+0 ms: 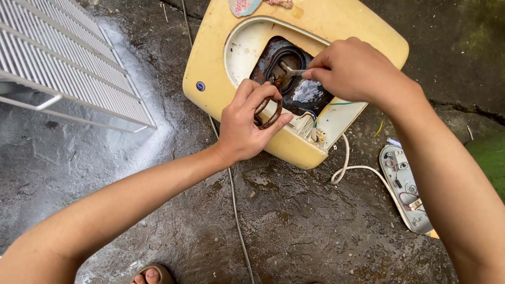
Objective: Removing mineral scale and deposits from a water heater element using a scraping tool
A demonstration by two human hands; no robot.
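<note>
ground: wet dark concrete (294,226) fills the frame, we look straight down.
heater: yellowed casing (210,58) lies flat at top centre, opening w/ dark rusty inside.
left hand (247,123): centre, fingers curled round a rusty ring (271,113) at the opening's lower edge.
right hand (350,68): upper right, fingertips pinched on a small metal tool (289,70) poking into the opening.
wires: white cable (350,168) runs to a cover plate (405,189), lower right.
grille: white (63,58), upper left.
</note>
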